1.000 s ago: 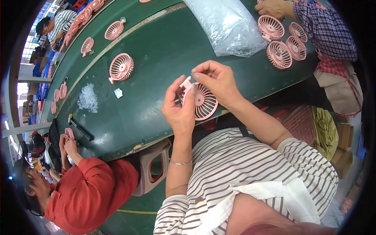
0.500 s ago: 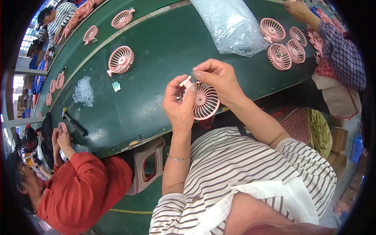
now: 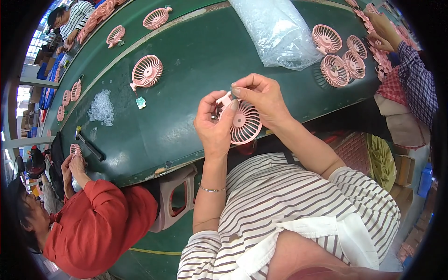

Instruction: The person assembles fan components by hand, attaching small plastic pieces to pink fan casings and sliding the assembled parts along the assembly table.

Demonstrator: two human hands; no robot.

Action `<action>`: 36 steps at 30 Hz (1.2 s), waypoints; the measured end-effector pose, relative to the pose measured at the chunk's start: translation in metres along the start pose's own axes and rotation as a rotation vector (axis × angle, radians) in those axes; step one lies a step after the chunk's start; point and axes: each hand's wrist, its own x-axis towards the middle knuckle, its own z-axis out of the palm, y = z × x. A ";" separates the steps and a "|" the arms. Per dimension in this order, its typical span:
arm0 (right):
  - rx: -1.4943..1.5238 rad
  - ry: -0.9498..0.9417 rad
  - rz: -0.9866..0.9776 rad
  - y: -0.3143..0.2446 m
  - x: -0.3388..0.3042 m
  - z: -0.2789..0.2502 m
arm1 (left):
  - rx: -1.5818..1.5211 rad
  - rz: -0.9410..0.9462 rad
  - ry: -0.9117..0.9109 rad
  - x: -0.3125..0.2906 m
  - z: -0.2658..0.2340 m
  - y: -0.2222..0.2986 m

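The left hand [image 3: 213, 125] was curled round the edge of a pink fan grille [image 3: 244, 123], thumb pressed across its rim, so that the round slatted face stood steady above the near edge of the green belt [image 3: 186, 84]. The right hand [image 3: 261, 95] came over the top of the grille with thumb and forefinger pinched shut on the small pale stub [image 3: 225, 99] at its upper left corner, a grip that looked meant for fine work at that one spot; whether something tiny sat between those fingertips I could not tell. The grille thus lay between both hands, touched by each, held up off the belt.

Beyond the grille, further onto the belt, another pink fan grille [image 3: 146, 71] lay flat with a small green circuit board [image 3: 141, 102] just beside it and a heap of clear bits [image 3: 101, 108] further to the left. To the upper right of the held grille a clear plastic bag [image 3: 277, 30] lay slumped on the belt, and past it a cluster of pink grilles [image 3: 340, 53] sat within a neighbour's reach. Far left of the grille, a co-worker in a red top [image 3: 98, 224] sat bent over another piece
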 end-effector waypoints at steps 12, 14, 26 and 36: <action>0.051 0.000 0.035 -0.002 -0.002 0.000 | 0.083 0.047 0.028 -0.002 0.001 0.003; 0.061 0.015 0.026 -0.002 -0.002 0.001 | 0.086 0.047 0.022 -0.002 0.000 0.003; -0.531 -0.216 -0.376 0.001 -0.017 0.004 | 0.181 0.116 0.039 -0.002 -0.013 -0.006; -0.585 -0.231 -0.510 0.006 -0.010 -0.001 | 0.142 0.165 0.040 0.002 -0.009 -0.003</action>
